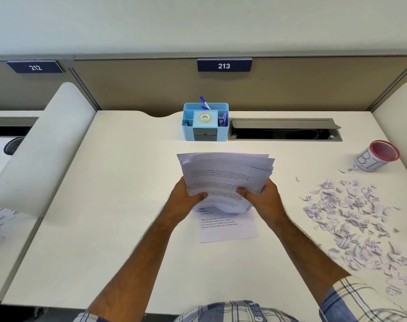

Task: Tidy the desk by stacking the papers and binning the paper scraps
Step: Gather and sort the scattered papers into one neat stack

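Both your forearms reach straight out over the bench [109,228], hands level and side by side at centre. Your left hand [186,196] grips the lower left edge of the paper stack [225,180], thumb on top across the print, fingers curled underneath and out of sight. Your right hand [260,194] grips the lower right edge the same way, thumb on top, fingers clamped under the sheets. You hold the stack tilted, far edge up, clear of the bench, edges fanned and uneven. One loose sheet [228,226] lies flat on the bench directly below the stack, its top part covered by the held papers. Print on the sheets is too blurred to read. Paper scraps [351,214] are scattered across the right side of the bench, the pile running off the right frame edge. A red-rimmed cup [376,159] lies tipped on its side just past the scraps; its handwritten label is only partly readable. A blue desk organiser [205,122] sits at the back centre with a tape roll [205,117] and a pen [205,103] in it; next to it is an open cable tray [285,130]. The bench is white, backed by a beige partition with plate 213 [224,65]; neighbouring bay is 212 [35,67]. A white divider [49,145] stands on the left.
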### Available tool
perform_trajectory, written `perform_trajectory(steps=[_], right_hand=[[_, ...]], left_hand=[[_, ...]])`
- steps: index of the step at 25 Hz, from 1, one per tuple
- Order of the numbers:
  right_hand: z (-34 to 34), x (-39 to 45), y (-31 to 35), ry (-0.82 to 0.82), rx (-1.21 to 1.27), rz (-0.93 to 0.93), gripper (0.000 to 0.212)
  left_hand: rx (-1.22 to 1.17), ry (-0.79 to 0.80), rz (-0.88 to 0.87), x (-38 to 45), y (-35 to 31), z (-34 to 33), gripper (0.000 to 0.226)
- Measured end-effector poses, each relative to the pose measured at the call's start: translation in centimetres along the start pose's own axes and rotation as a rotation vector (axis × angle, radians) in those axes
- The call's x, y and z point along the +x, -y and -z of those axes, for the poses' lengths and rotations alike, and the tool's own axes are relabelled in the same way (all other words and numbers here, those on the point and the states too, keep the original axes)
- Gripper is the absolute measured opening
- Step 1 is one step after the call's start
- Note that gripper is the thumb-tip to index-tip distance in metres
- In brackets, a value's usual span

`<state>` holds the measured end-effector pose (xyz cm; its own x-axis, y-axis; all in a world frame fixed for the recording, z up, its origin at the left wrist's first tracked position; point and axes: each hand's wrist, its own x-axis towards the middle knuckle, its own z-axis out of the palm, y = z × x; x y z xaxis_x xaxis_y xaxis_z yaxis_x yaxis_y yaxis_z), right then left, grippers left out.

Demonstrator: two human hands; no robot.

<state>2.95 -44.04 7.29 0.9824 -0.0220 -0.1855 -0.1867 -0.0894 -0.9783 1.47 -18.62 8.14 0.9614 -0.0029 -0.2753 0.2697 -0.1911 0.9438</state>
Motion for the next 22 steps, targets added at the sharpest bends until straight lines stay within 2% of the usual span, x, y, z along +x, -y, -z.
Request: perform_trajectory(steps=[7, 13, 19, 22], right_hand=[[-0.3, -0.6, 0.4, -0.023, 0.02, 0.023, 0.036], [-0.1, -1.2, 0.7, 0.002, -0.048, 0.05, 0.058], [-0.8, -1.4, 0.6, -0.011, -0.033, 0.045, 0.048], [-0.8, -1.6, 1.4, -0.014, -0.055, 0.079, 0.055]], left_hand=[[-0.087, -0.034, 0.004, -0.2, -0.2, -0.6, 0.037], [-0.112, -0.003, -0.042, -0.7, -1.0, -0.2, 0.047], [-0.139, -0.06, -0.013, -0.7, -1.2, -0.2, 0.042], [-0.16, -0.075, -0.042, -0.9, -1.3, 0.3, 0.043]])
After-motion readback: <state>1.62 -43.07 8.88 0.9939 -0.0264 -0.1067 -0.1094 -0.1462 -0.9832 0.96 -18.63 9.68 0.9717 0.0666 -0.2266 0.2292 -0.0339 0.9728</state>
